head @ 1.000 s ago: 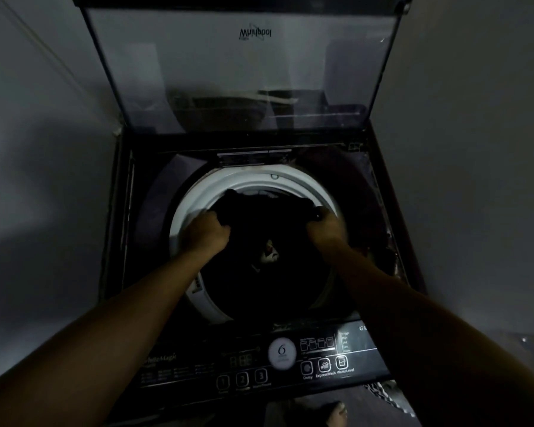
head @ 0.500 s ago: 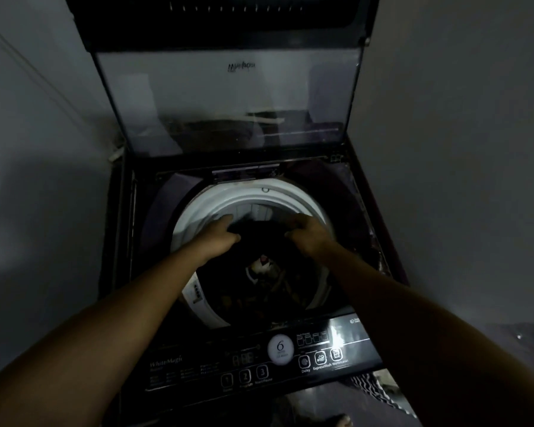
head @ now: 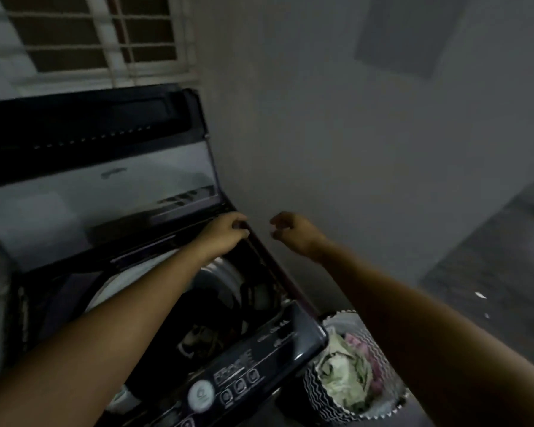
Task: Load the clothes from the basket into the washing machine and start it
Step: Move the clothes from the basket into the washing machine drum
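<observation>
Washing machine (head: 269,343) lid (head: 105,186) up, leaning back below the barred window (head: 90,35). Dark clothes (head: 202,335) lie in the drum (head: 221,272). Left hand (head: 225,232) above the machine's rear right corner, fingers loosely curled, nothing in it; contact with the rim too blurred to tell. Right hand (head: 293,232) in the air just past the machine's right edge, fingers half curled, empty. Basket (head: 313,392), zigzag-patterned, on the floor at the front right corner, holding pale green and pink clothes (head: 344,369)
</observation>
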Action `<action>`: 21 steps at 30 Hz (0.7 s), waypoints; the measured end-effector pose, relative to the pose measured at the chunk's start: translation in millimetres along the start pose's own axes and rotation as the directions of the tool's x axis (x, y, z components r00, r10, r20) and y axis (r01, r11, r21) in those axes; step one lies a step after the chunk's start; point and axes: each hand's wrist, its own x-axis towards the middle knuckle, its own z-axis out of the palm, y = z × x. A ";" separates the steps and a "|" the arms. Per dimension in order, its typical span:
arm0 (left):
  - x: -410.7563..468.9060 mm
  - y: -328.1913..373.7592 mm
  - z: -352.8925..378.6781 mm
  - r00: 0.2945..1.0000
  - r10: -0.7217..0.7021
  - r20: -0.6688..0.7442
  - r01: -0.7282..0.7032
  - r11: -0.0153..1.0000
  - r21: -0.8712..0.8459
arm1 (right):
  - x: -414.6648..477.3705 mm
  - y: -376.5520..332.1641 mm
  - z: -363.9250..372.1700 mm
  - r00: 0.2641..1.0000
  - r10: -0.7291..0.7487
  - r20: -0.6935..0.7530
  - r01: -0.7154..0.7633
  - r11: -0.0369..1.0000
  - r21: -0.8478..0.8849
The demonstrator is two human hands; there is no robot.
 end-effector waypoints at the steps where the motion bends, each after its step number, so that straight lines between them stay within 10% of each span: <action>1: 4.8 13.3 16.3 0.999 0.021 0.033 -0.020 1.000 -0.004 | -7.1 13.7 -15.8 0.999 0.029 -0.025 -0.029 1.000 0.001; 11: 18.9 89.4 189.0 0.952 0.114 0.284 -0.125 0.992 0.019 | -86.1 183.8 -112.3 0.950 0.249 -0.188 -0.236 0.968 0.087; 21: 16.3 80.2 355.6 0.952 -0.049 0.301 0.029 0.997 0.073 | -125.9 360.8 -112.2 0.937 0.345 -0.059 -0.335 0.932 0.141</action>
